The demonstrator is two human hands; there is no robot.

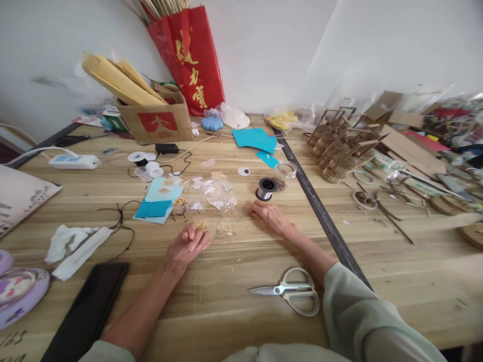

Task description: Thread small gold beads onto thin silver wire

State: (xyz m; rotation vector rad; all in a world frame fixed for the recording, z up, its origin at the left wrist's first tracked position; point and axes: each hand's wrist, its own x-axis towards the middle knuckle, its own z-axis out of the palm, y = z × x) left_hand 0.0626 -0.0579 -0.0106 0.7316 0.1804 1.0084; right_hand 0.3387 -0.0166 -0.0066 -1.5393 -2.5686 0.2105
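Note:
My left hand (187, 242) rests on the wooden table with its fingers curled in, right beside a small pile of gold beads (201, 224). Whatever its fingertips may hold is hidden. My right hand (268, 216) lies on the table just below a spool of fine silvery wire (266, 188), fingertips pressed together; anything between them is too small to make out. Between the hands sits a clear bag with gold beads (225, 231). Behind it are several small bags of silver pieces (217, 201). White-handled scissors (290, 290) lie in front of my right forearm.
Blue sheets (153, 208), black cords (121, 221) and a black phone (88, 311) lie left. At the back stand a cardboard box (154, 123) and a red bag (196, 60). Small woven baskets (335, 151) stand right, beyond a dark strip (320, 206). A tape roll (286, 170) lies behind the spool.

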